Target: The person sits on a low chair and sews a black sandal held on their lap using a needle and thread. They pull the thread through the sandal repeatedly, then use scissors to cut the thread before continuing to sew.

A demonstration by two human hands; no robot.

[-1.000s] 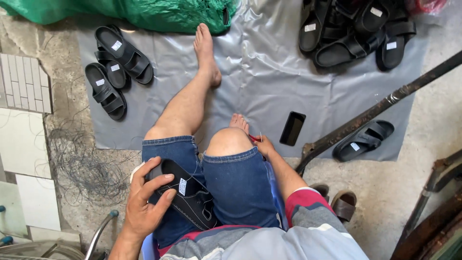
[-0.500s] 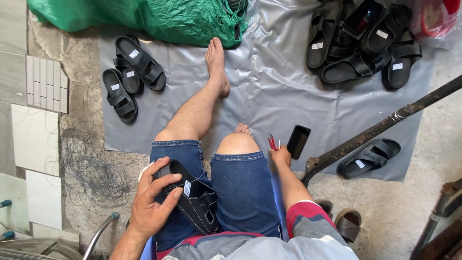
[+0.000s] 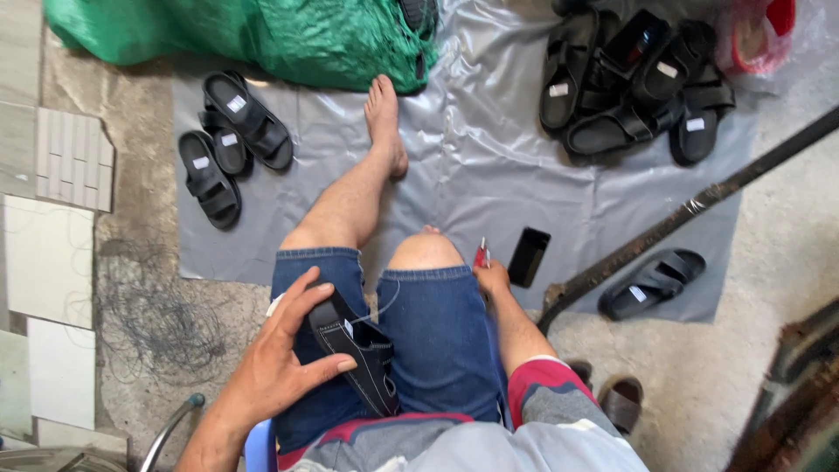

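Two hands are at work over the lap of a person seated on a blue stool (image 3: 260,446), in denim shorts. The left hand (image 3: 280,367) wraps around a black sandal (image 3: 357,350) with white stitching, thumb under its edge and fingers (image 3: 301,301) spread over the strap, pinning it against the left thigh; the sandal lies slantwise across the lap, a small white tag on it. The right hand (image 3: 491,278) is down beside the right knee, closed around a small red tool (image 3: 481,253) whose tip pokes up above the fist; its kind cannot be told. Just beside that hand a black phone (image 3: 529,256) lies on the grey sheet (image 3: 472,166) spread over the floor. The left leg stretches out across the sheet, bare foot (image 3: 384,122) near a green bag (image 3: 262,39) at the top. Three black sandals (image 3: 225,144) lie at the sheet's left edge, and a heap of black sandals (image 3: 629,87) sits at the upper right, next to a red basket (image 3: 760,35) in clear plastic. A dark rusty bar (image 3: 699,205) runs slantwise on the right, with a lone sandal (image 3: 654,282) just below it. A brown slipper (image 3: 619,404) lies near the right elbow.
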